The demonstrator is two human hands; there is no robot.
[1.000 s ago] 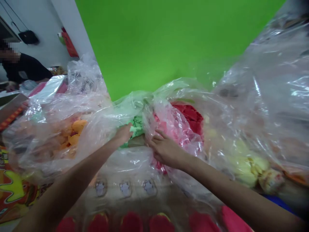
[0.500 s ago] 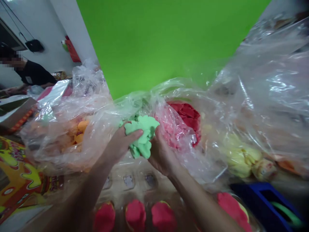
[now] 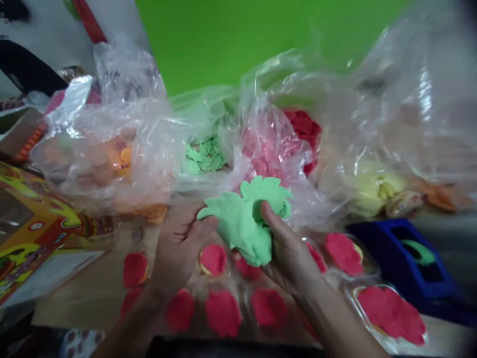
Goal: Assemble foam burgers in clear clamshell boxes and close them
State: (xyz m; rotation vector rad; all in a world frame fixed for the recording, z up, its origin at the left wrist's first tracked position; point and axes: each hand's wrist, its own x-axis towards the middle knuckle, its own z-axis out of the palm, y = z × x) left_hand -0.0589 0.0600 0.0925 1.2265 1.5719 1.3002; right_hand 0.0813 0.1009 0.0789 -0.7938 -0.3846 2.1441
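A torn lump of pale green dough (image 3: 244, 226) lies across my left hand (image 3: 179, 248) and my right hand (image 3: 286, 253), held over the table. My right fingers press its right side, and my left palm supports it from below. Behind my hands, more green dough (image 3: 203, 156) sits in a clear plastic bag (image 3: 208, 109). Pink and red dough (image 3: 270, 151) shows through the neighbouring plastic. Below my hands, red dough rounds (image 3: 223, 313) fill a clear moulded tray (image 3: 383, 318).
Orange dough (image 3: 121, 159) and yellow dough (image 3: 376, 191) lie in plastic at either side. A dark blue container (image 3: 406, 253) stands at the right, and a colourful printed box (image 3: 37, 233) lies on the wooden table (image 3: 70, 298) at the left. A green backdrop (image 3: 261, 35) rises behind.
The green lump has come out of the bag and moved down toward me, and it now looks flatter. My hands are lower, and the view has tilted down over the red-filled tray.
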